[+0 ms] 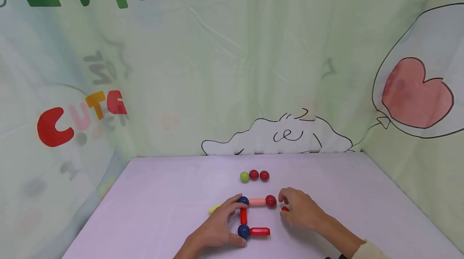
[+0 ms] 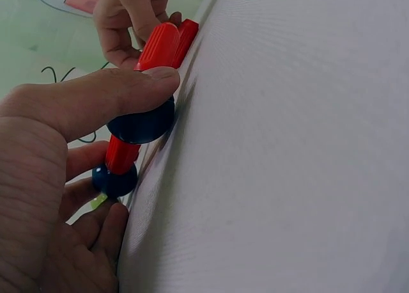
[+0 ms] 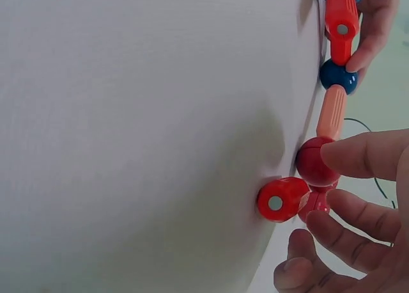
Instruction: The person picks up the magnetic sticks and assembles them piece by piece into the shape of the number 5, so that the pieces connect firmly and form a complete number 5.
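Note:
On the table, a magnetic stick-and-ball shape is joined from a far blue ball (image 1: 244, 201), a near blue ball (image 1: 244, 231), a red stick (image 1: 243, 216) between them, a pink stick (image 1: 257, 202) ending in a red ball (image 1: 270, 201), and a second red stick (image 1: 260, 232) with a free end. My left hand (image 1: 220, 223) grips it, thumb at the near blue ball and fingers at the far one. Beside the red ball is my right hand (image 1: 302, 210), its thumb and fingers parted around a loose red stick (image 3: 281, 200), which shows a metal tip.
Behind the shape sit a green ball (image 1: 244, 177) and two red balls (image 1: 254, 175) in a row. A yellow-green stick (image 1: 215, 209) lies left of the shape, partly covered by my left hand. Printed cloth walls (image 1: 174, 102) border the white table (image 1: 145, 194).

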The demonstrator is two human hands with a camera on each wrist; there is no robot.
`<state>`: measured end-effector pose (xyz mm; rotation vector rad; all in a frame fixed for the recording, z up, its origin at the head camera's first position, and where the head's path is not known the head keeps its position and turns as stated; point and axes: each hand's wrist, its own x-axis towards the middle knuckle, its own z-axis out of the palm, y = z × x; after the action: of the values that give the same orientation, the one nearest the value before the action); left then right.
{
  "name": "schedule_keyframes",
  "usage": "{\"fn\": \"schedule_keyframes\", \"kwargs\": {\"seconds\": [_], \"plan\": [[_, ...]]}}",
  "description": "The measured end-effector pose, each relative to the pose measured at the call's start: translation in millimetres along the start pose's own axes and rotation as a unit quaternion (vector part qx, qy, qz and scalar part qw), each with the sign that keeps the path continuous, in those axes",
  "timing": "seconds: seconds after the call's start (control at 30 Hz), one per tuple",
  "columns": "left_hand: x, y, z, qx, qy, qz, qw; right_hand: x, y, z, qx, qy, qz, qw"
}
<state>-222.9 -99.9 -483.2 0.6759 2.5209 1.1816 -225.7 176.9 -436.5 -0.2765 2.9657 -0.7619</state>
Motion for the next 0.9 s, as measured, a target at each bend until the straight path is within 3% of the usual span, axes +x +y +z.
{"fn": "schedule_keyframes", "kwargs": {"seconds": [0.17, 0.4, 0.67, 0.9], "plan": [[-1.0, -1.3, -1.0, 0.0, 0.001, 0.001, 1.0, 5.5, 1.6, 0.3, 0.008, 0.008, 0.002, 0.9999], [-2.0, -2.3, -1.0, -0.001, 0.004, 0.001, 1.0, 22.6, 6.5, 4.9, 0.005, 0.032, -0.026, 0.9992], [-3.9, -0.9, -0.1, -0.007, -0.002, -0.019, 0.9998, 41.7, -0.3, 9.7, -0.015, 0.016, -0.051, 0.9985], [-0.1, -1.5, -1.5, 0.005, 0.002, -0.001, 1.0, 57.8, -2.3, 11.2, -0.032, 0.018, -0.061, 0.9974]]}}
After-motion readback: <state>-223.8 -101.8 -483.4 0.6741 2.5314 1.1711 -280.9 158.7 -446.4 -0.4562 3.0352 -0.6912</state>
